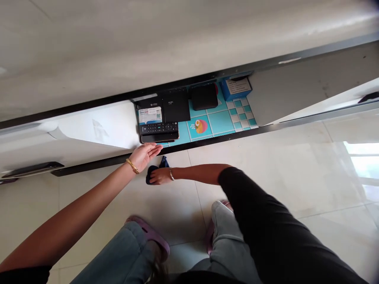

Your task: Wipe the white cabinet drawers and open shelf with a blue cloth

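My left hand (142,157) lies over the front rim of an open compartment, its fingers stretched out flat and nothing seen in them. Just beyond its fingertips are a black remote control (158,128) and a dark flat device (158,137) stacked at the compartment's left end. Lower down, over the floor, my right hand (160,176) is closed around a bunched dark blue cloth (164,162). Part of the cloth sticks up beyond the fingers.
The compartment holds a black H3C box (177,110), a white-and-blue card (150,116), a rounded black box (204,97) and a blue carton (236,87) on a turquoise patterned liner (220,121). Cabinet doors (314,83) stand open on both sides. Tiled floor (183,213) lies below.
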Available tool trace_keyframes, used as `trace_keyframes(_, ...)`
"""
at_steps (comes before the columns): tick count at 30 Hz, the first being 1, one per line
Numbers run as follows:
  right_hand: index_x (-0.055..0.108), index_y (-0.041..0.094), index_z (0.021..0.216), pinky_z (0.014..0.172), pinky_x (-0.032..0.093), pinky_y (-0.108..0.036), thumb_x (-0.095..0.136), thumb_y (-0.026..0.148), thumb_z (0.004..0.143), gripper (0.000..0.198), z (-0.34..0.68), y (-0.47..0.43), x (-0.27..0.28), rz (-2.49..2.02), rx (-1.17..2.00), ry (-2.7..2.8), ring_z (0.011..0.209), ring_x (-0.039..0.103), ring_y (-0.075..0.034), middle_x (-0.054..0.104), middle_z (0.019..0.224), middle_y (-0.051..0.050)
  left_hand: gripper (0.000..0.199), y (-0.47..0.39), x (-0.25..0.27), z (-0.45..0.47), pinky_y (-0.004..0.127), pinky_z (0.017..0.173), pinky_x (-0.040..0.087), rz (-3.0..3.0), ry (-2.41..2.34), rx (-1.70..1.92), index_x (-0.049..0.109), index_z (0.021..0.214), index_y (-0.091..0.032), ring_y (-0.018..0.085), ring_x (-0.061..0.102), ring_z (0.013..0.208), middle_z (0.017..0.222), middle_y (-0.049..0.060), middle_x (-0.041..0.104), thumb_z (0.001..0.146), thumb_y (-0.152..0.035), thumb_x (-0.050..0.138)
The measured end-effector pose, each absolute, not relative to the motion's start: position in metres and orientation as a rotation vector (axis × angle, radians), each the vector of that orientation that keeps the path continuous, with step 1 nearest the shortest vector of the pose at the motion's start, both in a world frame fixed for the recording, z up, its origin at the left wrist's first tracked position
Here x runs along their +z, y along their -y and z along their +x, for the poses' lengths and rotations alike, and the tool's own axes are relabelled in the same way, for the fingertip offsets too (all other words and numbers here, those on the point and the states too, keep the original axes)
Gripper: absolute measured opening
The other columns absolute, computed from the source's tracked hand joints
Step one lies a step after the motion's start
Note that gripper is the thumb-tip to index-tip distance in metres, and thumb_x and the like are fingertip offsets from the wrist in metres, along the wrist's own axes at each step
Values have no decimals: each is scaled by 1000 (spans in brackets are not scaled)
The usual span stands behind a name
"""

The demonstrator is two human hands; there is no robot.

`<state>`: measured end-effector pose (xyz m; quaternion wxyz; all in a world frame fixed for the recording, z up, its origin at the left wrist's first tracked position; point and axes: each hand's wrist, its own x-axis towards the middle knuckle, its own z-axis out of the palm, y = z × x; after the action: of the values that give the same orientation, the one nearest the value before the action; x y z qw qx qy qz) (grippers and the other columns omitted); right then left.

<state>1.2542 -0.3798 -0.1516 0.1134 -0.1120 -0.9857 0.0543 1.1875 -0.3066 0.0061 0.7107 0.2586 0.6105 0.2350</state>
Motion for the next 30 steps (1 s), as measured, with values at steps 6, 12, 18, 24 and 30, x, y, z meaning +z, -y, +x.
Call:
trace_keyframes(6, 62, 25, 141, 112, 46, -41, 45, 20, 105, 41, 1392, 463, -136, -849, 108, 2564, 117, 64, -20, 71, 119, -9, 6, 342, -9, 1191, 34, 93, 57, 875, -1304, 473, 68, 80, -17, 17, 74, 86, 89, 7, 77, 82, -15, 74)
trace_keyframes(12, 58, 28, 147, 105, 51, -47, 40, 18, 105, 46, 1456, 426, -148, -1231, -11, 2410, 106, 65, -21, 74, 108, -8, 12, 349, -44, 1259, 27, 80, 56, 1243, -1234, 534, 67, 75, -20, 15, 67, 79, 89, 2, 69, 83, -11, 68)
trace_keyframes(18, 60, 24, 145, 109, 47, -51, 42, 16, 102, 48, 1466, 396, -166, -1361, 30, 2231, 119, 60, -25, 71, 116, -14, 16, 349, -57, 1312, 19, 76, 49, 1403, -1311, 693, 68, 84, -22, 12, 59, 86, 110, 1, 63, 83, -8, 63)
trace_keyframes(24, 54, 27, 152, 115, 44, -51, 38, 19, 103, 52, 1522, 429, -170, -1554, 27, 2138, 127, 58, -26, 67, 132, -14, 18, 359, -53, 1331, 20, 71, 49, 1382, -1252, 635, 68, 91, -24, 13, 61, 88, 119, 2, 64, 81, -10, 69)
trace_keyframes(30, 56, 20, 150, 118, 42, -57, 31, 15, 103, 54, 1585, 469, -184, -1878, 75, 1977, 135, 56, -31, 65, 137, -20, 16, 366, -49, 1370, 18, 74, 53, 1452, -1112, 589, 63, 94, -24, 12, 63, 93, 121, 2, 62, 85, -12, 67)
